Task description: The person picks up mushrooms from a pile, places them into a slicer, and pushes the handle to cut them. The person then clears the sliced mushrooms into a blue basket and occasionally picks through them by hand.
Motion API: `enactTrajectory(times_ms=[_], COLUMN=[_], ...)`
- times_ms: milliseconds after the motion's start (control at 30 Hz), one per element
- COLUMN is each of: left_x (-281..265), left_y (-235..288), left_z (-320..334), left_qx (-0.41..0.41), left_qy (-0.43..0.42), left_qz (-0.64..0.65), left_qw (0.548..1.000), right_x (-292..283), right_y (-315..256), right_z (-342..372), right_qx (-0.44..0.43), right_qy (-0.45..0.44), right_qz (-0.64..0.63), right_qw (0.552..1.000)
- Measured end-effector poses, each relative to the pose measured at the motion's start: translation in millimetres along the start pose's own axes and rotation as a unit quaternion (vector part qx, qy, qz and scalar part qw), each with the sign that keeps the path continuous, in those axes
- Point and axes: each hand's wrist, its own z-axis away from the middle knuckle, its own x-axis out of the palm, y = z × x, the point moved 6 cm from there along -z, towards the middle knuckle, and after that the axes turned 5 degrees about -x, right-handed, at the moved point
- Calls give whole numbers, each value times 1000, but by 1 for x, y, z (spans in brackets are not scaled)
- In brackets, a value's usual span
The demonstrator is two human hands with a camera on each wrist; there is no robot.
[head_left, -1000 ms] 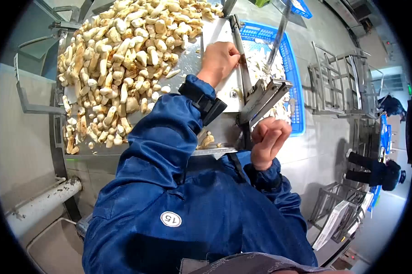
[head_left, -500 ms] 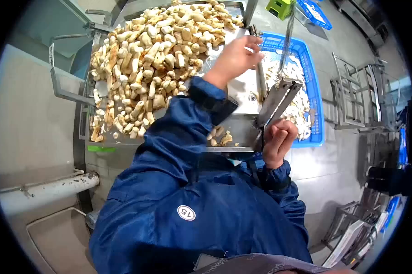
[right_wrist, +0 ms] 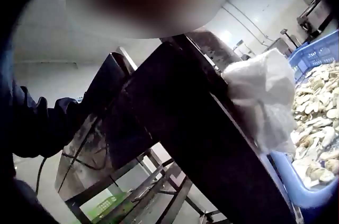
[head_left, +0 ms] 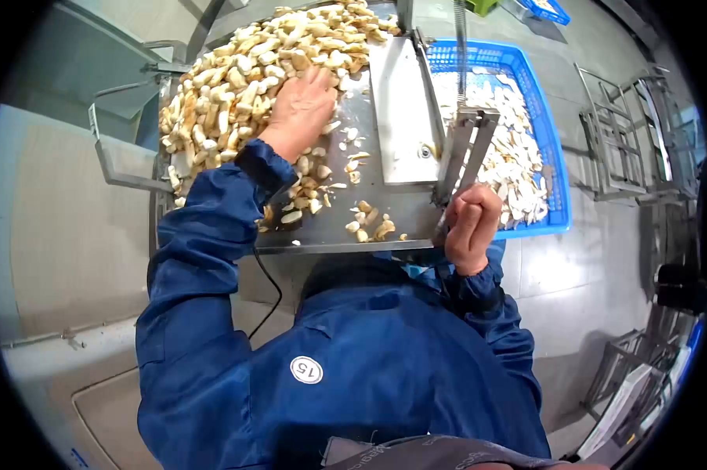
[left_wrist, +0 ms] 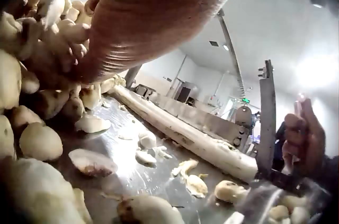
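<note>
My left hand lies palm down on a heap of pale mushrooms, fingers extended; their tips are partly hidden among the pieces. In the left wrist view the same hand arches over the mushrooms. My right hand has its fingers curled at the lower end of a metal lever beside the table's front corner; the grip itself is mostly hidden. A white board lies between the heap and the lever, with neither hand on it.
A blue basket of sliced pieces stands right of the lever. Small pieces lie near the table's front edge. A spring rises above the lever. Metal racks stand farther right.
My left hand has moved left from the white board onto the heap. Loose mushrooms now show nearer the table's front. My right hand remains by the lever, still curled; the head view has shifted.
</note>
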Motion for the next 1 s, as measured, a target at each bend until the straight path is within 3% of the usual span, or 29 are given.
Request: enactTrajectory(times_ms=[67,100,133,167,200,267,333,433,567,600,667,733,800,867,900,933,1000], left_x=[0,-5,-8,-4,1,39,66,55,62,61,56,60,69,90,60,63,64], left_y=[-2,-6,-8,-7,-3,12,40,69,82,79,79,80,80,87,82,82,83], left_z=[-3,-5,-7,-15,-27,-49,-75,-75,-64,-63,-60,-62,-70,-70,-65,-66,-65], left_qx=[-8,-52,-59,-92,-127,-176,-224,-216,-245,-256,-219,-231,-221,-194,-208,-186,-201], left_qy=[26,11,58,14,-29,-25,-51,12,-25,-52,-1,6,24,31,28,79,37], left_qz=[15,92,148,215,280,426,483,522,720,714,681,670,674,695,641,653,635], left_qw=[1000,994,985,972,951,887,845,825,648,649,699,705,704,692,738,730,745], right_x=[0,0,0,0,0,2,1,1,4,4,6,6,5,11,14,17,13], right_y=[5,4,4,4,4,4,2,3,3,4,6,-3,-14,-43,-53,-55,-46], right_z=[3,3,3,5,5,4,3,4,3,4,0,-4,-24,-73,-89,-98,-78], right_qx=[0,1,1,3,4,10,23,6,-15,-7,-4,-6,25,134,155,166,155], right_qy=[3,5,4,8,10,15,23,9,0,1,-6,-4,22,26,30,31,48], right_qz=[-14,-14,-14,-18,-23,-21,1,35,40,34,44,41,-1,-22,-30,-40,-22], right_qw=[1000,1000,1000,1000,1000,1000,999,999,999,999,999,999,999,990,987,985,987])
